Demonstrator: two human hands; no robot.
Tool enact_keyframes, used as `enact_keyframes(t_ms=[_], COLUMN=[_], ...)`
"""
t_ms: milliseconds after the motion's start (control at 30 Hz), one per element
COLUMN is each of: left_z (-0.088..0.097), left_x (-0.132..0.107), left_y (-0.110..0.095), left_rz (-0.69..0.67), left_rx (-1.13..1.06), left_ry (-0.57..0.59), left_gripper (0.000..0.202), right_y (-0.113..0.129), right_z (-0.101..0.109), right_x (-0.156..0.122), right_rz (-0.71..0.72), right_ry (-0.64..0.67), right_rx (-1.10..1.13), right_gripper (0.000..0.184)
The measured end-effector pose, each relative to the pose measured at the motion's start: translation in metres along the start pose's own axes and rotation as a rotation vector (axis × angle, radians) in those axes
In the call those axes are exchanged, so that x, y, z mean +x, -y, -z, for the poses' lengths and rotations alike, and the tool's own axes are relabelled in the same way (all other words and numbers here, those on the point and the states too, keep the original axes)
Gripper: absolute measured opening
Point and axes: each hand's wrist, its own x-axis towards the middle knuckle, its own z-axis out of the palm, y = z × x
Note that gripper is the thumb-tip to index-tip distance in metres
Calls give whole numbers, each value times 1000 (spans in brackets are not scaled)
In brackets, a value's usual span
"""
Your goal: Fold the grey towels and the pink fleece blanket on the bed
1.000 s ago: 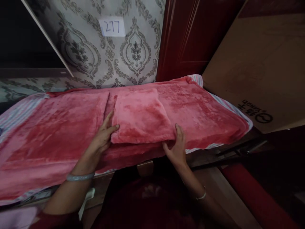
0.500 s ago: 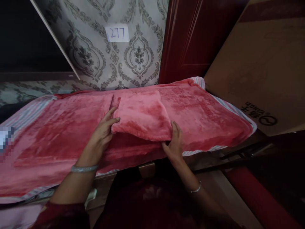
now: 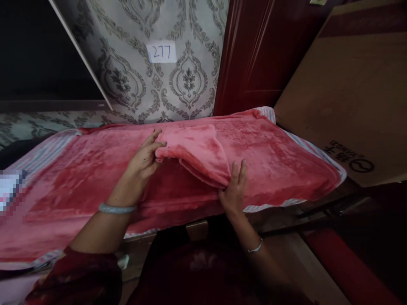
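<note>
A folded pink plush cloth [image 3: 197, 146] lies over a larger pink plush cover [image 3: 270, 165] with striped edging. My left hand [image 3: 143, 159] pinches the cloth's left front corner and holds it raised, so the front edge gapes and darker folds show beneath. At the right front corner, my right hand [image 3: 234, 190] has the cloth between its thumb and fingers, with two fingertips pointing forward. The same pink fabric makes the cloth's far edge hard to tell from the cover.
Patterned wallpaper with a paper marked 277 [image 3: 162, 51] rises behind. A dark screen [image 3: 47, 55] stands at the left. To the right are a red door panel [image 3: 251, 55] and a large cardboard box [image 3: 343, 93].
My left hand has moved forward and up, lifting the cloth's left corner and front edge. My right hand stays at the right corner. The view has shifted slightly.
</note>
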Motion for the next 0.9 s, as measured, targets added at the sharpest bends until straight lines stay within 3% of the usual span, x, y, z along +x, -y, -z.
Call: enact_keyframes(t_ms=[100, 200, 300, 400, 533, 700, 900], left_z=[25, 58, 86, 97, 96, 92, 81], left_x=[-8, -23, -37, -43, -40, -11, 77], left_y=[14, 45, 78, 93, 85, 71, 62], left_rz=[-53, -91, -76, -116, -58, 64, 119], left_rx=[67, 245, 453, 552, 512, 377, 357], left_ry=[-13, -38, -46, -50, -64, -165, -211], left_gripper=[67, 71, 73, 80, 87, 94, 101], right_y=[-27, -48, -53, -49, -48, -55, -66], right_z=[5, 7, 7, 9, 13, 7, -1], right_x=[-6, -17, -25, -26, -25, -30, -42], right_rz=[-71, -98, -47, -48, -100, -209, -158], right_ry=[-23, 22, 89, 105, 136, 182, 163], right_rx=[72, 126, 143, 164, 184, 139, 164], right_gripper=[89, 76, 72, 72, 69, 71, 73])
